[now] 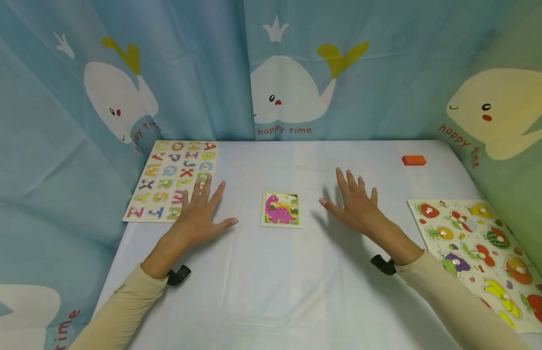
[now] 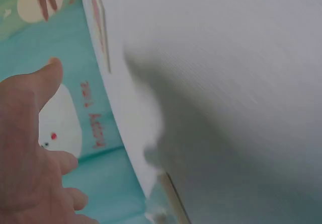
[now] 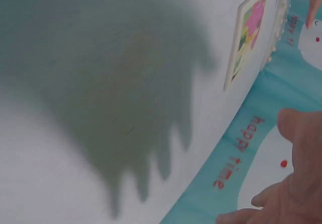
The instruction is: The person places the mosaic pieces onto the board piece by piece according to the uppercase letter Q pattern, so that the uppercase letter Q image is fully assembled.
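Observation:
A small square dinosaur puzzle (image 1: 281, 210), with a pink long-necked dinosaur on it, lies flat in the middle of the table between the two hands. To its left, my left hand (image 1: 200, 216) hovers with fingers spread and holds nothing; its fingertips overlap the alphabet board (image 1: 166, 184) in the head view. My right hand (image 1: 356, 206) is raised over the table to the right of the puzzle, fingers apart, also holding nothing. Its shadow falls on the tabletop in the right wrist view, where the puzzle (image 3: 249, 32) appears beyond it.
At the right edge lies a fruit peg board (image 1: 476, 253) with knobbed pieces. An orange-red block (image 1: 413, 160) sits near the back right corner. Blue curtains (image 1: 201, 73) printed with whales hang right behind the table (image 1: 271, 291) and along its sides.

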Available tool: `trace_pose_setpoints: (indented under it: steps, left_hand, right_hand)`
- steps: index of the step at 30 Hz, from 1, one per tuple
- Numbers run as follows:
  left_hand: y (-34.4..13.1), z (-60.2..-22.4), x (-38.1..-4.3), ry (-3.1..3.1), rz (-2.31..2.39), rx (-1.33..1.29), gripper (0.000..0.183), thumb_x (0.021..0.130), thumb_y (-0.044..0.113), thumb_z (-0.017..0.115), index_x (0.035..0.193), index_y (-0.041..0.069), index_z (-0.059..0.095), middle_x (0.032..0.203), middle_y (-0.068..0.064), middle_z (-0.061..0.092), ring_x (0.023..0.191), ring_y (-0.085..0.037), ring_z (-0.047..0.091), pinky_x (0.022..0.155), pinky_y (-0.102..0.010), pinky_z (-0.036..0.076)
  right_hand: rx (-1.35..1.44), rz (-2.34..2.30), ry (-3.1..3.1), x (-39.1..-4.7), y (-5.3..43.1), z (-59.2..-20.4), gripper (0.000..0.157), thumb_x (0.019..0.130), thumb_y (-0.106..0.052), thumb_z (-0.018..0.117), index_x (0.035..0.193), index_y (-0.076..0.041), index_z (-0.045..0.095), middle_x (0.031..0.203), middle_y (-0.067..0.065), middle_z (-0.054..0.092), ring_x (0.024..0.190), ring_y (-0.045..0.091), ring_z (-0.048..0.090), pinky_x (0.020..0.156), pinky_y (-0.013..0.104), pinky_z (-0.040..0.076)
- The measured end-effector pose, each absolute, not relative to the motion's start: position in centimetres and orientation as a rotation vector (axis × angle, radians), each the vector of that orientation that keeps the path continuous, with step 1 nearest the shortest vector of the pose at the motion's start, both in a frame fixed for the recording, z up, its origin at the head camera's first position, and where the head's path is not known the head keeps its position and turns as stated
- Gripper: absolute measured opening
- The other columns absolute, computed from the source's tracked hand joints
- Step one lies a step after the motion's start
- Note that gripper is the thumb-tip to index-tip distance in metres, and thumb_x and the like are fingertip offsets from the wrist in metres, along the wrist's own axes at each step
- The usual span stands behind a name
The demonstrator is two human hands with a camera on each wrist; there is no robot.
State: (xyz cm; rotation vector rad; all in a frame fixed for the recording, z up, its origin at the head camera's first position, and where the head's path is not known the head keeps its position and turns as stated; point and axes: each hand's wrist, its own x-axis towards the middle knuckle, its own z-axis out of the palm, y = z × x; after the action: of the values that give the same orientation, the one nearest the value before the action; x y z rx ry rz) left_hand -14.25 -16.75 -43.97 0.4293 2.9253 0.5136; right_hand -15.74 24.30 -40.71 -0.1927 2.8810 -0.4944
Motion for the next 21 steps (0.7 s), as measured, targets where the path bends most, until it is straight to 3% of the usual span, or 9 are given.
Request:
trace_pose_setpoints:
  steps: [4, 8, 14, 21]
  left_hand:
    - [-15.4, -43.7, -14.3, 2.930, 0.502, 0.523, 0.103, 0.096, 0.072, 0.060, 0.173, 0.022, 0.014, 0.180, -0.016, 0.000, 0.165, -0.046, 0.000, 0.129, -0.072, 0.003]
    - [-14.1, -43.7, -14.4, 2.907, 0.510, 0.594, 0.100, 0.098, 0.070, 0.059, 0.172, 0.020, 0.017, 0.179, -0.015, 0.012, 0.165, -0.042, 0.010, 0.132, -0.065, 0.011]
    - [-12.4, -43.9, -14.2, 2.899, 0.511, 0.705, 0.091, 0.101, 0.060, 0.062, 0.170, 0.014, 0.025, 0.174, -0.016, 0.029, 0.161, -0.037, 0.030, 0.129, -0.057, 0.030]
    - [-10.5, -44.4, -13.7, 2.869, 0.467, 0.784, 0.084, 0.102, 0.055, 0.064, 0.168, 0.013, 0.032, 0.170, -0.016, 0.038, 0.155, -0.035, 0.041, 0.126, -0.055, 0.037]
  right_hand:
    - [-0.250, -0.583, 2.884, -16.3, 22.7, -40.8, 0.098, 0.107, -0.060, 0.052, 0.172, -0.016, -0.005, 0.177, 0.025, 0.009, 0.162, 0.052, 0.009, 0.123, 0.080, 0.002]
    - [-0.326, -0.663, 2.908, -17.0, 21.1, -41.2, 0.089, 0.109, -0.050, 0.055, 0.172, -0.011, 0.006, 0.172, 0.028, 0.025, 0.158, 0.049, 0.026, 0.124, 0.075, 0.018]
    - [-0.408, -0.765, 2.951, -17.7, 18.7, -42.1, 0.072, 0.108, -0.041, 0.060, 0.165, -0.007, 0.034, 0.155, 0.027, 0.047, 0.142, 0.047, 0.048, 0.118, 0.068, 0.036]
    - [-0.544, -0.775, 2.930, -18.2, 16.2, -43.5, 0.050, 0.106, -0.030, 0.067, 0.146, -0.003, 0.060, 0.134, 0.021, 0.060, 0.117, 0.036, 0.064, 0.101, 0.057, 0.051]
